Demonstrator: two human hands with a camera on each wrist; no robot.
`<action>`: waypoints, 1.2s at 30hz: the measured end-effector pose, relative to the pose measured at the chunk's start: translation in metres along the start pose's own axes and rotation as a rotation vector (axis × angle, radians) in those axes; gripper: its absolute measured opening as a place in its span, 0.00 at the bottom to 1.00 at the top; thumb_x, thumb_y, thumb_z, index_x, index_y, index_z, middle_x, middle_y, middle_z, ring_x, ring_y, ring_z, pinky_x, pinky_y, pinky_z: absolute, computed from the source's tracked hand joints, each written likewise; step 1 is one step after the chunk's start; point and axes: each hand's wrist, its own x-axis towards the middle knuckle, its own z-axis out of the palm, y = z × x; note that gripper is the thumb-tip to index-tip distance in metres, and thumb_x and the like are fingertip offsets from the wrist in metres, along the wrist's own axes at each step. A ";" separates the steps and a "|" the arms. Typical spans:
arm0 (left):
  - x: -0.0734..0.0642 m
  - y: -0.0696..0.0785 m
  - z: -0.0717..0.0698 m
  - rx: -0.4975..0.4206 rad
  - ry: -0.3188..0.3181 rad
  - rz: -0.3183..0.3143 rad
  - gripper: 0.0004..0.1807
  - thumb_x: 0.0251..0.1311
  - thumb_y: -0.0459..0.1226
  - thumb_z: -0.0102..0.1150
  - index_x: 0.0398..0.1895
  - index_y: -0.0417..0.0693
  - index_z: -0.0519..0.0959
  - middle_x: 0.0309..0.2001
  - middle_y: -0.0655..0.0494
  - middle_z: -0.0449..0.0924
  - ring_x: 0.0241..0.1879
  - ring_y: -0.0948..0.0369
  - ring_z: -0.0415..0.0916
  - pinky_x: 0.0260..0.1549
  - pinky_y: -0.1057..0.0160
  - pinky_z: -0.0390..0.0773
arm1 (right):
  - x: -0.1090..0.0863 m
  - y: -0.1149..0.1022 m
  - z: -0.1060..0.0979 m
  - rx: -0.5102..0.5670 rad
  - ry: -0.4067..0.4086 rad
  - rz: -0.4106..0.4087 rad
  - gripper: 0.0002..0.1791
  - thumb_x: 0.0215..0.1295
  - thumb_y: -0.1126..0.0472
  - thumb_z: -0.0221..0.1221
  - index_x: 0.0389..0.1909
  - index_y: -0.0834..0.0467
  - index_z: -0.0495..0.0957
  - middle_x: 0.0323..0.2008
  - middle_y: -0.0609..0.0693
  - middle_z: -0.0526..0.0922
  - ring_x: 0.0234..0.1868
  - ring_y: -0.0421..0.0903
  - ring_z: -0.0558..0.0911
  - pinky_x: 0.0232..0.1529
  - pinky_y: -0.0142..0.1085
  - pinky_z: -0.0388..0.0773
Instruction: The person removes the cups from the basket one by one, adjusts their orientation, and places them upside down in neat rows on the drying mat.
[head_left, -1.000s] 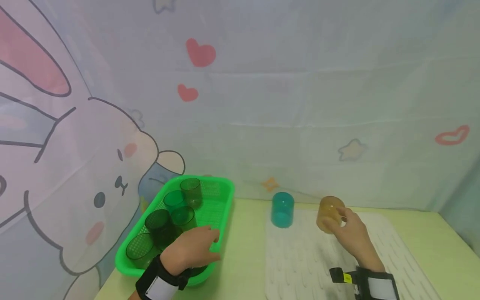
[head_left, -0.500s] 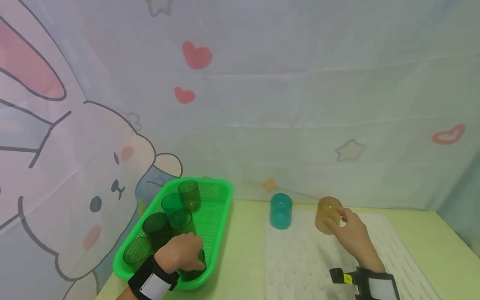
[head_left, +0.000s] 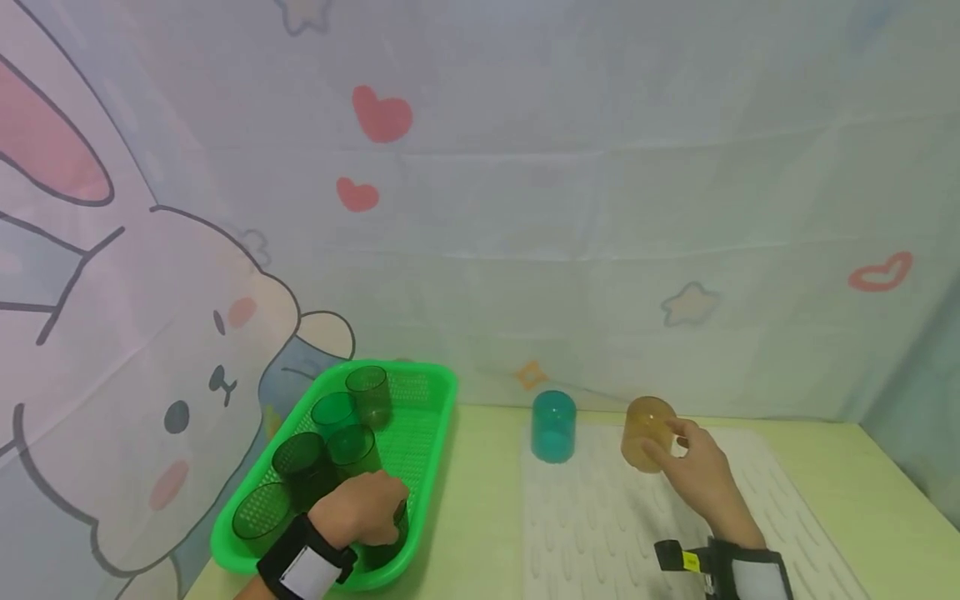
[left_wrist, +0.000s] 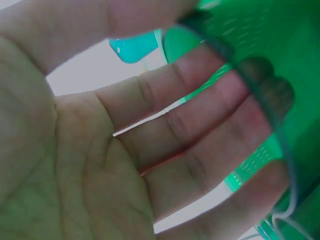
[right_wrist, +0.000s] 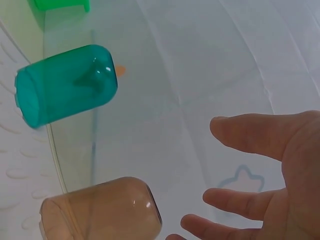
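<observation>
Having dipped since a second ago, the left hand point(head_left: 362, 507) is pinching a dark cup point(head_left: 384, 550) in the green basket point(head_left: 442, 429). The right hand point(head_left: 701, 471), fingers parted and empty, is hovering beside an amber cup point(head_left: 642, 429).

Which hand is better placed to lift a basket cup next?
Probably the left hand, gripping the front-right cup inside the green basket; the right hand is outside, by the amber cup.

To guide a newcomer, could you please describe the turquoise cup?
On the table, right of the green basket, lies a white mat. The turquoise cup stands upside down at the mat's far left corner; unlike the amber cup by the right hand, it is blue-green.
</observation>
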 end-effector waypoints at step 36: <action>0.002 -0.004 -0.021 0.067 0.488 -0.023 0.13 0.48 0.26 0.50 0.18 0.51 0.61 0.13 0.58 0.56 0.11 0.63 0.53 0.13 0.65 0.49 | 0.000 0.001 -0.002 0.001 0.013 0.010 0.47 0.55 0.34 0.48 0.59 0.71 0.54 0.57 0.71 0.57 0.55 0.66 0.61 0.42 0.57 0.66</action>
